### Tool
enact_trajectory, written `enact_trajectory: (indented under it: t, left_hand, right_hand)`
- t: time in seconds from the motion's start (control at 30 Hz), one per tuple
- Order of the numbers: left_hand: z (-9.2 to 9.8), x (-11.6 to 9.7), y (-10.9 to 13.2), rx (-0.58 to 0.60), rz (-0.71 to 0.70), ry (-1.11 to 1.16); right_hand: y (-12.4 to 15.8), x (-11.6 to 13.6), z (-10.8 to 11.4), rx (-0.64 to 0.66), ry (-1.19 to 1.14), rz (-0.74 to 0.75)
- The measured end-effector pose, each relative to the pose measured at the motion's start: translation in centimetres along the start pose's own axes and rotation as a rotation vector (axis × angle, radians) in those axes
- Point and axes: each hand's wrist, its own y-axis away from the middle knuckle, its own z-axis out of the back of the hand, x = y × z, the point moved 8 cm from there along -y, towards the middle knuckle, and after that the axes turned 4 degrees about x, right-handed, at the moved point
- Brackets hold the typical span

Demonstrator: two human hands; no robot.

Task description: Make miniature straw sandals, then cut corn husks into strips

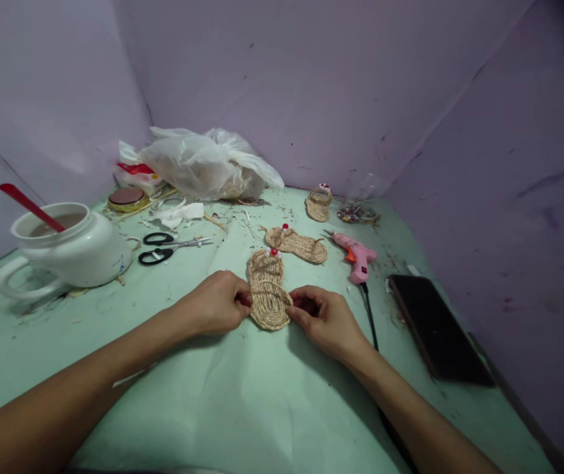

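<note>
A small woven straw sandal (268,303) lies in front of me, its toe end away from me, with red and white beads near the toe. A braided strap crosses its middle. My left hand (222,301) pinches the sandal's left edge at the strap. On the other side, my right hand (322,316) grips the right edge and the strap's end between thumb and fingers. Just behind lies a second straw sandal (299,245), turned sideways, with a red bead. A pink glue gun (355,255) rests to its right.
At left stand a white mug (89,253) with a red-handled utensil and black-handled scissors (166,249). A plastic bag (207,164) sits against the wall. Further right are a smaller straw sandal (318,205), a clear container of beads (355,209) and a black phone (437,329). The glue gun's cord runs toward me.
</note>
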Motion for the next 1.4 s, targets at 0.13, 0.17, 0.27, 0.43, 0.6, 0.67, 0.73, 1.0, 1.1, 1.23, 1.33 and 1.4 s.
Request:
enact_trajectory:
  t: [0.13, 0.17, 0.27, 0.43, 0.6, 0.67, 0.73, 1.0, 1.1, 1.23, 1.33, 1.4]
  left_hand:
    - [0.0, -0.2, 0.3, -0.035, 0.007, -0.096]
    - [0.1, -0.3, 0.4, -0.066, 0.015, -0.15]
    - [0.0, -0.9, 0.6, -0.131, -0.01, -0.284]
    - [-0.2, -1.7, 0.7, -0.165, -0.071, -0.413]
    - [1.5, -2.1, 1.2, -0.139, -0.088, -0.458]
    - [2.7, -1.7, 1.4, -0.124, -0.063, -0.43]
    - [3.6, -0.9, 1.6, -0.087, -0.014, -0.401]
    - [4.9, 3.9, 2.4, 0.164, 0.214, -0.36]
    - [7.1, 4.3, 2.2, 0.08, 0.197, -0.279]
    - [10.9, 3.3, 2.6, -0.323, 0.154, -0.014]
    - [9.3, -0.1, 3.3, -0.44, -0.029, 0.04]
    - [4.1, -2.4, 2.8, -0.117, -0.13, 0.066]
  right_hand:
    - [0.1, 0.1, 0.0, -0.015, 0.094, 0.018]
    - [0.1, 0.3, 0.1, -0.023, 0.115, 0.026]
    - [0.3, 0.9, 0.2, -0.033, 0.192, 0.065]
    - [0.4, 1.7, 0.1, -0.037, 0.275, 0.107]
    - [0.4, 0.8, 0.4, -0.026, 0.095, 0.031]
    - [0.3, 0.5, 1.0, -0.024, -0.015, -0.01]
    - [0.4, 0.4, 1.7, -0.032, -0.064, -0.023]
    - [0.6, 1.0, 1.1, 0.179, -0.072, -0.038]
    - [0.9, 1.4, 0.4, 0.239, -0.142, -0.038]
    - [1.7, 2.6, -0.2, 0.321, -0.112, 0.034]
    - [2.4, 3.6, -1.0, 0.394, -0.114, 0.082]
    - [2.6, 4.1, -1.2, 0.374, -0.151, 0.098]
